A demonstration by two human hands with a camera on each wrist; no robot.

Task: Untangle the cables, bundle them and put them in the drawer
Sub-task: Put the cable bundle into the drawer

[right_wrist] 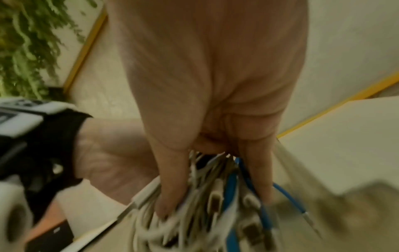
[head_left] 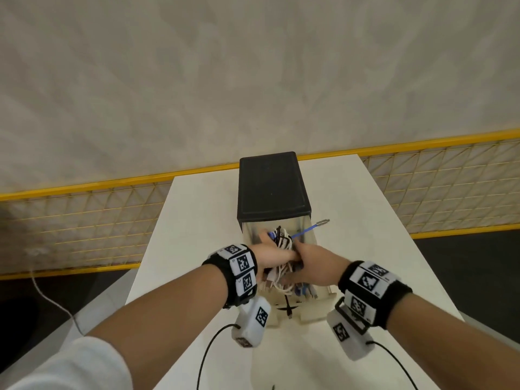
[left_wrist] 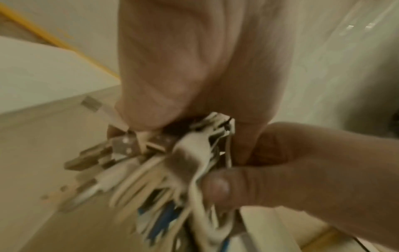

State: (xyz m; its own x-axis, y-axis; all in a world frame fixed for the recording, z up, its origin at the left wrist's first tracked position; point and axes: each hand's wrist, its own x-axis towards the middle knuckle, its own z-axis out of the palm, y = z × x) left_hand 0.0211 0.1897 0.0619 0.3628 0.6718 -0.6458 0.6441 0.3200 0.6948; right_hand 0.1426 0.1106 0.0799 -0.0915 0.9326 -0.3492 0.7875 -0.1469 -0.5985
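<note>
A bundle of white, blue and black cables (head_left: 282, 243) is held over the pulled-out pale drawer (head_left: 312, 308) of a small black-topped drawer unit (head_left: 271, 187). My left hand (head_left: 274, 253) grips the bundle from the left, and my right hand (head_left: 309, 263) grips it from the right. One blue cable end with a metal plug (head_left: 309, 228) sticks out to the right. The left wrist view shows the bundle (left_wrist: 164, 179) with its USB plugs, held between both hands. In the right wrist view my right fingers (right_wrist: 170, 187) dig into the white and blue cables (right_wrist: 215, 204).
The unit stands on a white table (head_left: 365, 220) with bare surface on both sides. A yellow mesh fence (head_left: 84, 220) runs behind the table. Black sensor leads (head_left: 211, 353) trail from my wrists across the near table.
</note>
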